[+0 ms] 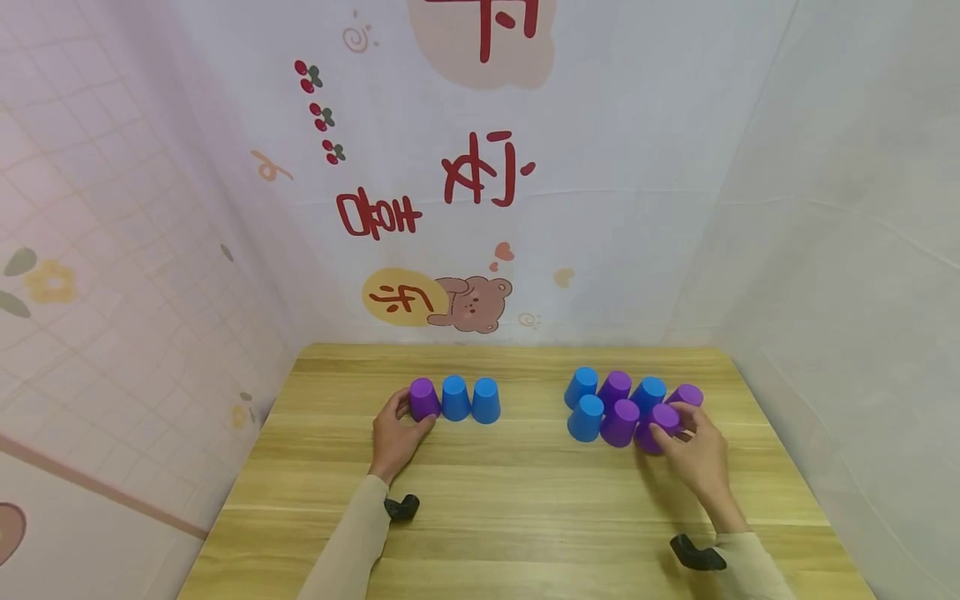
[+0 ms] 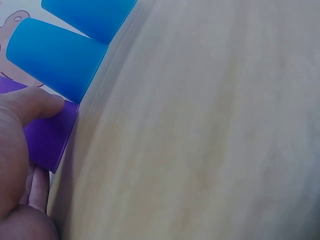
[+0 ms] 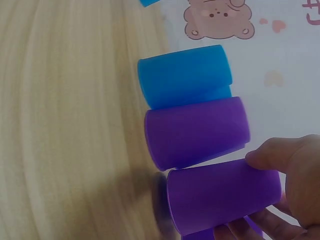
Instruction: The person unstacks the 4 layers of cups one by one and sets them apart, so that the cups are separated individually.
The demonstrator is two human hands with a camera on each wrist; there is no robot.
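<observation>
My left hand point(image 1: 400, 439) grips an upside-down purple cup point(image 1: 423, 400) at the left end of a short row. Its thumb lies on the near side of that cup in the left wrist view. Beside it stand two upside-down blue cups, one in the middle point(image 1: 454, 398) and one at the right end point(image 1: 486, 402). On the right, my right hand point(image 1: 699, 454) holds a purple cup point(image 3: 222, 197) between thumb and fingers, its rim close over the tabletop with a dark shadow beside it. Left of this cup, in the front line, are another purple cup point(image 3: 197, 132) and a blue cup point(image 3: 185, 75).
Behind the right front line stands a back line of upside-down cups: blue point(image 1: 581, 386), purple point(image 1: 617, 388), blue point(image 1: 649, 395) and purple point(image 1: 686, 395). The wooden table point(image 1: 495, 517) meets a printed cloth wall point(image 1: 615, 250) at its back edge.
</observation>
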